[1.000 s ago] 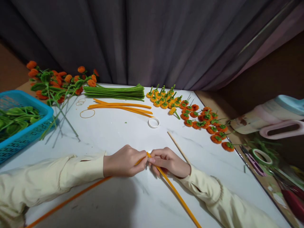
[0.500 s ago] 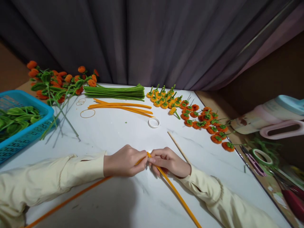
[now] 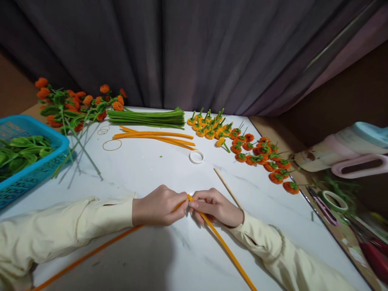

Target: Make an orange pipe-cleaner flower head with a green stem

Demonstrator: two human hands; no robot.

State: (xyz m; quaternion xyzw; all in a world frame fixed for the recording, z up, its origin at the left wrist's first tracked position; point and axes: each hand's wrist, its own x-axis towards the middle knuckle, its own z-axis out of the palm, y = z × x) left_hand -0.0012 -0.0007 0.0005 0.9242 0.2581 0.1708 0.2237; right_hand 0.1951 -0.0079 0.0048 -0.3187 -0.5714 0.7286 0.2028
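Observation:
Long orange fuzzy stems (image 3: 227, 248) meet between my two hands above the white table, one length running toward the lower left and one toward the lower right. My left hand (image 3: 162, 205) is closed on the orange stem, fingers curled. My right hand (image 3: 216, 206) pinches it between thumb and fingers, its fingertips close against those of the left. A thin wooden stick (image 3: 226, 185) lies partly under my right wrist. Beyond the hands rest a white ring (image 3: 197, 157) and loose orange stems (image 3: 154, 136).
A blue basket (image 3: 33, 169) of green leaves and orange flowers (image 3: 72, 103) stand left. Green stems (image 3: 147, 118) lie behind. Yellow (image 3: 210, 126) and orange pompoms (image 3: 262, 149) spread right, near a tumbler (image 3: 339, 147), green tape (image 3: 335, 201) and pink snips (image 3: 325, 210).

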